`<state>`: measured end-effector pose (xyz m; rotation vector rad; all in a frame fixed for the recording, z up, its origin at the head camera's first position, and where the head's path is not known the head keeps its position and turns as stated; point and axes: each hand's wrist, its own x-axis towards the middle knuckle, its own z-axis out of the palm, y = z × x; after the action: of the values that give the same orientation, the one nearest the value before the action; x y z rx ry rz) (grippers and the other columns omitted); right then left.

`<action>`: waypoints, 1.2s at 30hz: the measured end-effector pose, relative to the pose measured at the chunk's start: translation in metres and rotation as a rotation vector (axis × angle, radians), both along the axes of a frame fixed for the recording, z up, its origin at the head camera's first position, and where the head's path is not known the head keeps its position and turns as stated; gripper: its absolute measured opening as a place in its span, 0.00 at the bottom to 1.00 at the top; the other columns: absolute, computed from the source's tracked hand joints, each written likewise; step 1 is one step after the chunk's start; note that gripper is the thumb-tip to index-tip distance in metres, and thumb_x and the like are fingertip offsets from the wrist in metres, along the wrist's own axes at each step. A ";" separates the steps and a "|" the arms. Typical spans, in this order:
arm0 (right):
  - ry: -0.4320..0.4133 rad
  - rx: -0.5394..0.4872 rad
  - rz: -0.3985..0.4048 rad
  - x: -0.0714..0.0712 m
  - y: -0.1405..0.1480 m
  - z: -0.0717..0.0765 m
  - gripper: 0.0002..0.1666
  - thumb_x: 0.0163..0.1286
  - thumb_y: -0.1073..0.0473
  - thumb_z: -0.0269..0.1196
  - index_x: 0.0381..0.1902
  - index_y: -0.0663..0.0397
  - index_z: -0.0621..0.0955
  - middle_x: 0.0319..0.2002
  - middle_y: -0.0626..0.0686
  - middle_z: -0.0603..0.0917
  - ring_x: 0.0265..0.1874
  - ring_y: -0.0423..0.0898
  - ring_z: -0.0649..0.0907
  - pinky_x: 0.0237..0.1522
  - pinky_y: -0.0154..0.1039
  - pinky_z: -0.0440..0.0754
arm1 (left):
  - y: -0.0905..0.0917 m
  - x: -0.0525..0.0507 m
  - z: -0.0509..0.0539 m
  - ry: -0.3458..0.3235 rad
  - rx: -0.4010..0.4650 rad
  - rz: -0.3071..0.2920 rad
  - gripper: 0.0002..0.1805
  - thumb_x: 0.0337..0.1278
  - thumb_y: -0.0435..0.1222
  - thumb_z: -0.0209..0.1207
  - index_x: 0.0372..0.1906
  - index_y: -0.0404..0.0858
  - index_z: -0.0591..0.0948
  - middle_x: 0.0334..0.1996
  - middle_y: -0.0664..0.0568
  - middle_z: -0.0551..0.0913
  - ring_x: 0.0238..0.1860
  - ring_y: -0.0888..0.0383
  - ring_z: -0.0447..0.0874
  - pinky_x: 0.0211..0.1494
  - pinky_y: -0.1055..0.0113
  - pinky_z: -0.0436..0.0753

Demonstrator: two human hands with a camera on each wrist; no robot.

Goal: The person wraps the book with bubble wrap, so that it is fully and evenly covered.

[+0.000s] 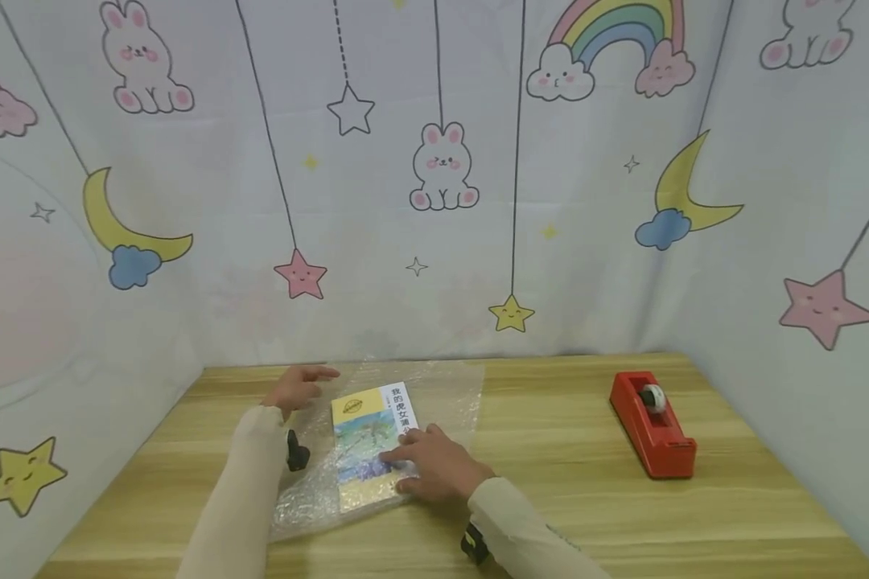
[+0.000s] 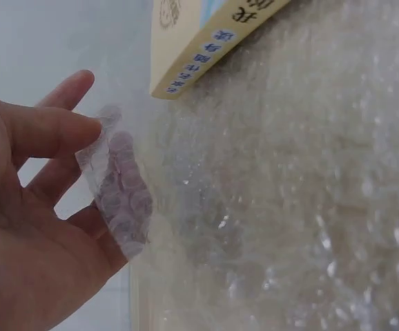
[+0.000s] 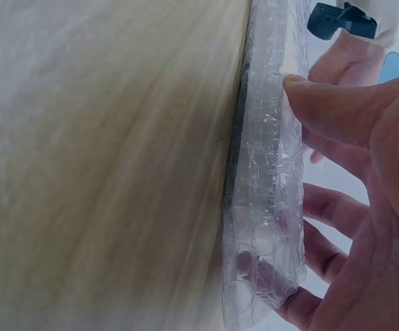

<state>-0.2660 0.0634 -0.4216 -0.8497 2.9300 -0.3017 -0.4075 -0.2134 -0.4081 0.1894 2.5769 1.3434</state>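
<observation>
A book (image 1: 365, 450) with a yellow, blue and white cover lies on a sheet of clear bubble wrap (image 1: 456, 386). My left hand (image 1: 297, 388) is at the sheet's far left edge. In the left wrist view, the wrap's corner (image 2: 120, 193) sits between the thumb and the other fingers, which pinch it. Close by, the book's bare end and lettered spine (image 2: 206, 52) show. My right hand (image 1: 442, 466) rests on the book's lower right part, fingers spread. From the right wrist, bubble wrap (image 3: 265, 165) covers the book's near edge under the thumb and fingertips.
To the right, a red tape dispenser (image 1: 652, 426) with a roll of tape stands on the wood-grain table (image 1: 550, 482). A white cloth printed with bunnies, stars and moons (image 1: 376, 241) encloses the table at the back and sides.
</observation>
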 end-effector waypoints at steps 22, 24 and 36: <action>0.000 0.014 -0.008 0.000 0.001 0.001 0.29 0.68 0.42 0.66 0.66 0.21 0.75 0.70 0.46 0.75 0.65 0.51 0.73 0.66 0.44 0.75 | 0.004 -0.010 -0.006 -0.050 -0.042 -0.003 0.26 0.67 0.27 0.49 0.69 0.32 0.71 0.73 0.31 0.64 0.73 0.30 0.61 0.70 0.37 0.70; -0.001 0.012 -0.012 0.000 0.002 0.001 0.29 0.67 0.42 0.66 0.66 0.20 0.75 0.70 0.46 0.75 0.64 0.51 0.74 0.64 0.44 0.76 | 0.004 -0.010 -0.006 -0.069 -0.035 0.019 0.26 0.68 0.28 0.48 0.70 0.33 0.71 0.74 0.33 0.64 0.74 0.31 0.60 0.72 0.36 0.67; -0.012 0.004 -0.019 0.002 0.000 0.001 0.29 0.68 0.42 0.65 0.66 0.22 0.75 0.71 0.47 0.74 0.66 0.53 0.73 0.65 0.47 0.76 | 0.001 -0.004 -0.006 -0.038 0.045 0.059 0.21 0.68 0.29 0.54 0.64 0.35 0.77 0.72 0.35 0.70 0.71 0.34 0.66 0.71 0.39 0.71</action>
<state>-0.2644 0.0636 -0.4210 -0.8172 2.9283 -0.3017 -0.4116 -0.2126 -0.4141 0.0943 2.5415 1.4119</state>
